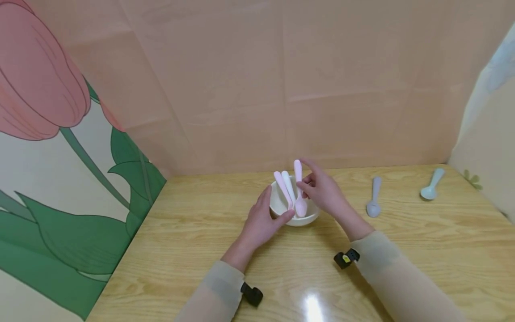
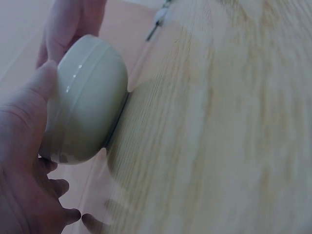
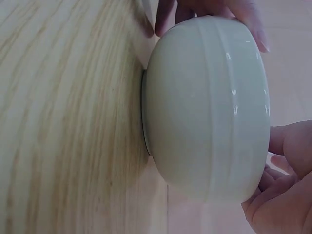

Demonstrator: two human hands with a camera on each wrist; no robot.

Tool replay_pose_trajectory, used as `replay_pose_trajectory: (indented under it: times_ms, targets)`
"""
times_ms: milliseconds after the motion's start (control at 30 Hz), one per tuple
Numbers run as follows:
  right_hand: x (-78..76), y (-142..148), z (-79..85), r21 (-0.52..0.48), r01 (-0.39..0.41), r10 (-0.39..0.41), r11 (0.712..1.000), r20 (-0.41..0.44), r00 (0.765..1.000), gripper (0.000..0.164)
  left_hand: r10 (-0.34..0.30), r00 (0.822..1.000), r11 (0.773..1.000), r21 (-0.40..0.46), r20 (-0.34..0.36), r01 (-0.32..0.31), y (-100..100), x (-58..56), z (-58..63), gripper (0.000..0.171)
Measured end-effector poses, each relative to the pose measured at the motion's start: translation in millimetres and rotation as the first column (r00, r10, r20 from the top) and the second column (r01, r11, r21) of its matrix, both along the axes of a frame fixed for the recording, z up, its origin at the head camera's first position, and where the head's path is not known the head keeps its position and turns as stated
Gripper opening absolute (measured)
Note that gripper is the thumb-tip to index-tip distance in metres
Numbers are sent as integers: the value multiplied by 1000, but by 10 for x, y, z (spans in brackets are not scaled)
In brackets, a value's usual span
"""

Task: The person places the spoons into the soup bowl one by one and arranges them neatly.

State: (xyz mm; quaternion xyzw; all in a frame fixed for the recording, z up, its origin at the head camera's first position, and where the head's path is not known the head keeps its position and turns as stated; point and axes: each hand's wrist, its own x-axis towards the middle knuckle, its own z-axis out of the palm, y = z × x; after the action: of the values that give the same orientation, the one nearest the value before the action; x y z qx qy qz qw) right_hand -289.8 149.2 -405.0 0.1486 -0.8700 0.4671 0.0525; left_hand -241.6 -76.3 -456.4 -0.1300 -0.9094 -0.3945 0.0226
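A cream bowl (image 1: 304,221) stands on the wooden table, and my left hand (image 1: 259,221) grips its left side with the thumb at the front rim. Two spoons lean inside it, a pink spoon (image 1: 283,188) and a whitish spoon (image 1: 287,180), handles pointing up and back. At the bowl's right side, my right hand (image 1: 323,192) pinches the handle of another pink spoon (image 1: 300,207), whose head is down over the bowl. Both wrist views show the outer wall of the bowl (image 2: 90,102) (image 3: 204,107); its contents are hidden there.
To the right on the table (image 1: 181,250) lie a grey-lilac spoon (image 1: 373,206) and, farther right, a mint-green spoon (image 1: 429,192). A plain pinkish backdrop (image 1: 225,89) rises behind the table's back edge. A tulip-printed sheet (image 1: 72,232) borders the left side.
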Motion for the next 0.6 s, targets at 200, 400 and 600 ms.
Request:
replay_pose_trajectory:
  times_ms: [200,400,600]
  targets:
    - [-2,-34,-28,62,0,1,998,-22,1000,74,-2,1000,1000,4,3,2,-3,11,11,113]
    - [-20,-68,-50,110,-9,11,994,-22,1000,74,3,1000,1000,-4,6,-3,7,9,8,112]
    - [-30,-90,-43,165,-7,10,986,-14,1000,73,7,1000,1000,-2,9,-7,9,13,17,112]
